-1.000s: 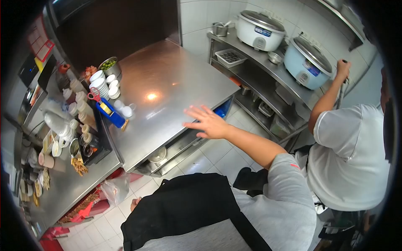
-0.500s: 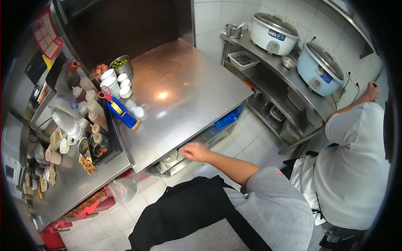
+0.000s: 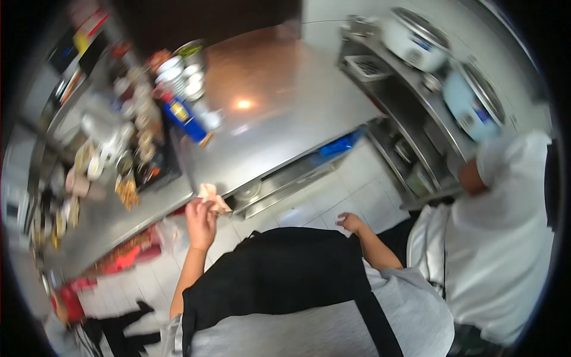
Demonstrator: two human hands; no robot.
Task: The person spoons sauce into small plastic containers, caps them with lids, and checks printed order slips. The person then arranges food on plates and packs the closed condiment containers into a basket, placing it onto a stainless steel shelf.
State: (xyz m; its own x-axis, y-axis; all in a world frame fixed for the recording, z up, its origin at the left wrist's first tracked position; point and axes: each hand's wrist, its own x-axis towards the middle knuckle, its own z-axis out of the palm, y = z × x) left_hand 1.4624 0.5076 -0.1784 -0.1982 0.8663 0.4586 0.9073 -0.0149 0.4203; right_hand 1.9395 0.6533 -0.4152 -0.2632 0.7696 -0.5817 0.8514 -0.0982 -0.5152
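Observation:
My left hand [image 3: 202, 225] is closed on a pale pink, crumpled cloth-like piece [image 3: 212, 197] at the near left corner of the steel table [image 3: 279, 113]; blur hides whether it is cloth or paper. My right hand [image 3: 351, 222] hangs over the floor in front of my apron [image 3: 285, 262], its fingers loosely bent and apart, with nothing seen in them. Under the tabletop is an open shelf with a pale bowl [image 3: 247, 191] and a blue bag [image 3: 340, 146]. A blue tape dispenser [image 3: 185, 122] lies on the table, beside stacked white cups [image 3: 171, 74].
To the left, sauce bottles [image 3: 143, 110] and containers crowd the side counter [image 3: 95, 232]. Rice cookers [image 3: 413, 41] stand on a steel shelf at the right. A co-worker in white [image 3: 499, 238] is close on my right; another person [image 3: 89, 336] is at lower left.
My left hand has come into view with the pale pink piece. My right hand has drawn back from the table edge toward my body. The co-worker's arm has lowered; another person appears lower left.

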